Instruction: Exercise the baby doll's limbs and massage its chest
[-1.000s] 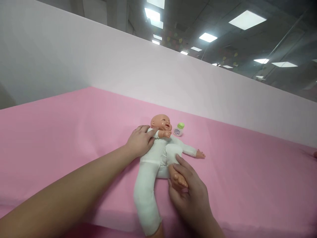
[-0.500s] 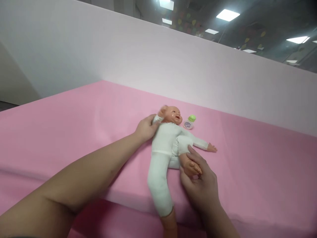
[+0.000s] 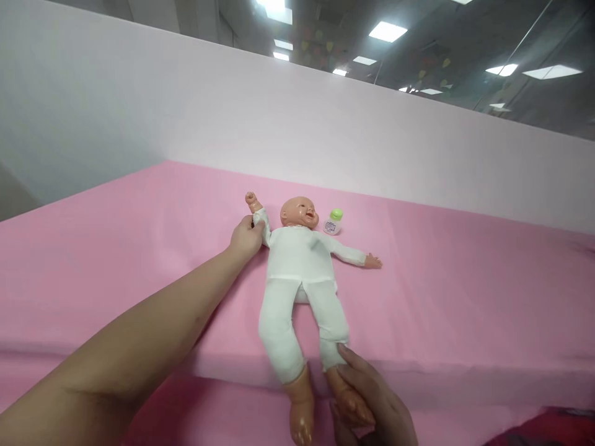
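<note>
A baby doll (image 3: 301, 257) in a white long-sleeved suit lies on its back on a pink-covered surface (image 3: 441, 297), its bare feet hanging past the front edge. My left hand (image 3: 247, 238) is closed round the doll's forearm on the left side, just below its raised fist. At the lower right, my right hand (image 3: 376, 396) wraps round the doll's other-side ankle and foot, thumb below and fingers along the outside. Both of the doll's legs are stretched toward me. Beside its head stands a small clear bottle (image 3: 333, 224) with a green cap.
A white wall panel (image 3: 223, 118) runs along the back of the surface. Above it, glass shows ceiling lights (image 3: 388, 31). Something dark red (image 3: 543, 427) shows at the lower right corner.
The doll's bent leg has been straightened down toward me by my right hand. My left hand has moved its arm outward, away from the head. The view has shifted slightly.
</note>
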Demonstrator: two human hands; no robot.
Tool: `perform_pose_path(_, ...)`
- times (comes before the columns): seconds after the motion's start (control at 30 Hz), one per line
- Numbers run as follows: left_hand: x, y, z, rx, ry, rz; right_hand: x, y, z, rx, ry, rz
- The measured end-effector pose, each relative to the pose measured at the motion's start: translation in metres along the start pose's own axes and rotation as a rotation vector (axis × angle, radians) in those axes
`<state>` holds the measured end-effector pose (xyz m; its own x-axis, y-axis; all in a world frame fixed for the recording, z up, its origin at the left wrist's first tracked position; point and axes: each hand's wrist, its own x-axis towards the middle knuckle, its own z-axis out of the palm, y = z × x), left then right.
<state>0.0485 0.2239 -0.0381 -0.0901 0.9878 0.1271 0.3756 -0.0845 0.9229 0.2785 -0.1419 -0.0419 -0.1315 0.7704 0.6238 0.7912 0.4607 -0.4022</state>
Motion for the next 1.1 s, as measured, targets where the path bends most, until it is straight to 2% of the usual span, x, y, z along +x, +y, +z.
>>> perform_pose_path(0.1, -0.006, 0.005, -0.002, 0.070, 0.008, 0.049, 0.000, 0.000, 0.004, -0.011, 0.009, -0.004)
perform_pose_path(0.2, -0.018, 0.013, -0.003, 0.180, -0.014, 0.224, 0.012, -0.004, 0.000, -0.028, 0.037, 0.008)
perform_pose_path(0.33, -0.035, 0.026, -0.001, 0.320, -0.074, 0.505, 0.043, -0.009, -0.003, -0.066, 0.117, 0.019)
perform_pose_path(0.47, -0.044, 0.033, 0.000, 0.475, -0.130, 0.622, 0.080, -0.004, 0.005, -0.066, 0.133, 0.059)
perform_pose_path(0.6, -0.044, 0.034, -0.002, 0.579, -0.144, 0.663, 0.109, 0.008, 0.020, -0.035, 0.036, 0.168)
perform_pose_path(0.7, -0.043, 0.033, -0.004, 0.588, -0.155, 0.653, 0.118, 0.015, 0.031, -0.023, -0.005, 0.211)
perform_pose_path(0.97, -0.040, 0.034, -0.006, 0.469, -0.204, 0.593, 0.114, 0.021, 0.038, -0.033, -0.014, 0.246)
perform_pose_path(1.1, -0.033, 0.031, -0.008, 0.386, -0.210, 0.537, 0.110, 0.023, 0.038, -0.011, 0.029, 0.249)
